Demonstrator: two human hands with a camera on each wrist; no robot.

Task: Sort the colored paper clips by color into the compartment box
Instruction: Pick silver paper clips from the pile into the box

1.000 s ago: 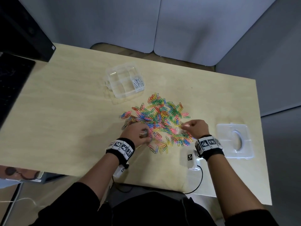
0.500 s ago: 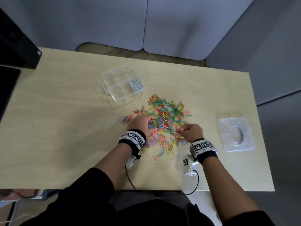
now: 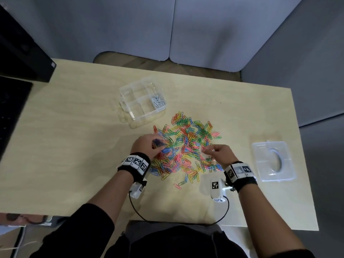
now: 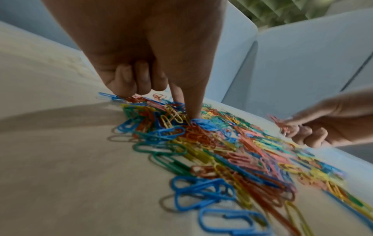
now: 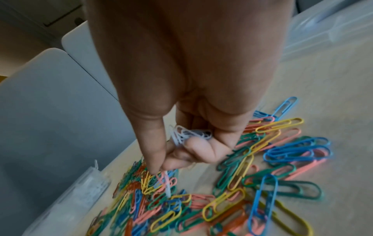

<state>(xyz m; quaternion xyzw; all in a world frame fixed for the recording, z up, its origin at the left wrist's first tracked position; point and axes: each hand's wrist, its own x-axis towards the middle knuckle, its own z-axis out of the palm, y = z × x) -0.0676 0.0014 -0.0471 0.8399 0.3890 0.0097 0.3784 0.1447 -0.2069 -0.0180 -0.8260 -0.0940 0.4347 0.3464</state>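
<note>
A heap of colored paper clips (image 3: 188, 144) lies mid-table. Behind it to the left stands the clear compartment box (image 3: 130, 94), with white clips (image 3: 158, 101) in one right-hand compartment. My left hand (image 3: 158, 144) is on the heap's left side. Its thumb and forefinger (image 4: 187, 111) pinch down onto blue clips (image 4: 203, 123), and the other fingers are curled. My right hand (image 3: 204, 149) hovers over the heap's right side. It holds a bunch of white clips (image 5: 189, 134) in curled fingers, and thumb and forefinger (image 5: 159, 169) pinch one more white clip (image 5: 167, 185).
The box's clear lid (image 3: 272, 161) lies flat at the right of the table. A black monitor and keyboard (image 3: 13, 75) occupy the far left. Grey partition panels (image 3: 167, 28) stand behind the table. Bare wood (image 3: 65, 146) stretches left of the heap.
My left hand has moved forward from the heap's near-left edge into its left side. My right hand stays at the right side, still gripping white clips.
</note>
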